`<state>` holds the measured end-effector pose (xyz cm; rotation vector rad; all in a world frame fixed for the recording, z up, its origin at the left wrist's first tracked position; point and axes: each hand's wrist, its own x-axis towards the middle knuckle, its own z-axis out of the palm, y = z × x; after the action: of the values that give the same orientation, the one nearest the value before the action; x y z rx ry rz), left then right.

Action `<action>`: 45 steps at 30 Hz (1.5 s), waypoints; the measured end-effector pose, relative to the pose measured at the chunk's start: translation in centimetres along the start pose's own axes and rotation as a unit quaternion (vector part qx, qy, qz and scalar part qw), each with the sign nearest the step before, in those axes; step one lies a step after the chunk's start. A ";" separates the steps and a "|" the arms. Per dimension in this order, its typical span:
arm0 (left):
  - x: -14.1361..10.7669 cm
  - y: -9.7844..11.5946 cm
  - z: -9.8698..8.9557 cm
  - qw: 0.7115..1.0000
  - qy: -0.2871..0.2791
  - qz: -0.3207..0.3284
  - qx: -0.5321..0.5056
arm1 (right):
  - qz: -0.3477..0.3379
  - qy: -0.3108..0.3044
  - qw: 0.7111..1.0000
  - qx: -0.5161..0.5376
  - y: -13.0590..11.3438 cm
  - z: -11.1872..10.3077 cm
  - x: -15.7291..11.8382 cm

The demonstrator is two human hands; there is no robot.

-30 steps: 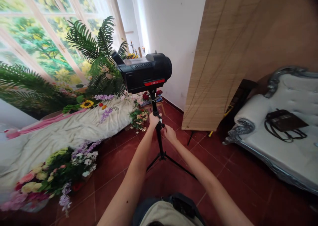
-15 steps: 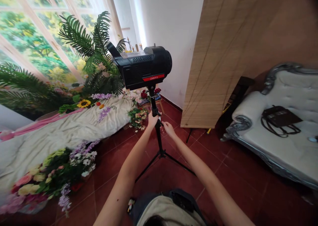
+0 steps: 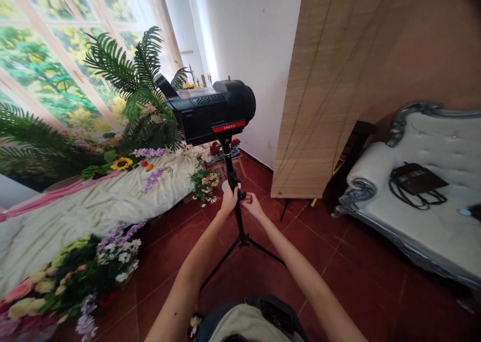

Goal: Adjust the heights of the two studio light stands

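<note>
A black studio light [image 3: 210, 114] with a red ZHEYU label sits on top of a black tripod light stand [image 3: 236, 217]. My left hand [image 3: 228, 200] is wrapped around the stand's pole just below the light. A little to the right, my right hand [image 3: 252, 205] pinches a small black knob [image 3: 242, 196] on the pole with its fingertips. The tripod's feet rest on the tile floor, and one leg runs down towards my body.
A tall bamboo panel [image 3: 323, 101] stands right of the stand. Further right is a silver-framed white sofa [image 3: 409, 222] with a black bag [image 3: 417, 179]. To the left lie a draped cream cloth [image 3: 101, 207], artificial flowers [image 3: 71, 277], palm fronds [image 3: 131, 81] and a window-print backdrop [image 3: 45, 46].
My left hand has slid down the pole, and my right hand has come closer to the knob. The whole view has shifted slightly, with the scene moving left.
</note>
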<state>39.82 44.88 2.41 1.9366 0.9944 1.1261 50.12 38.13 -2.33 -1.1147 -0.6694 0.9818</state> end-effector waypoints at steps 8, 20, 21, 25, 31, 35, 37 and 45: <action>1.9 0.7 -0.4 0.998 0.039 0.006 0.040 | -0.033 -0.042 0.999 0.000 2.2 1.9 0.1; 8.2 8.2 -1.6 0.982 0.185 0.019 -0.043 | -0.080 -0.063 0.988 -0.119 1.3 3.6 2.9; 8.7 9.0 -1.7 0.979 0.191 0.017 -0.062 | -0.081 -0.063 0.987 -0.120 1.4 3.6 3.0; 10.1 10.5 -2.4 0.980 0.110 -0.026 -0.162 | -0.078 -0.055 0.982 -0.164 1.6 3.5 3.1; 11.3 12.4 -3.2 0.976 0.103 -0.008 -0.193 | -0.100 -0.063 0.969 -0.219 1.5 3.5 2.7; 11.9 14.6 -3.3 0.959 0.252 0.041 -0.125 | -0.153 -0.051 0.941 -0.297 1.6 3.5 2.7; 12.1 15.3 -3.4 0.953 0.276 0.049 -0.114 | -0.167 -0.042 0.933 -0.315 1.8 3.5 2.9; 12.1 15.0 -3.9 0.969 0.130 0.024 -0.209 | -0.152 -0.047 0.952 -0.263 0.2 1.5 1.1</action>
<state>44.49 48.77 21.07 1.5075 0.7665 1.5107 49.24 39.77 -2.04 -1.3772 -1.1897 0.6037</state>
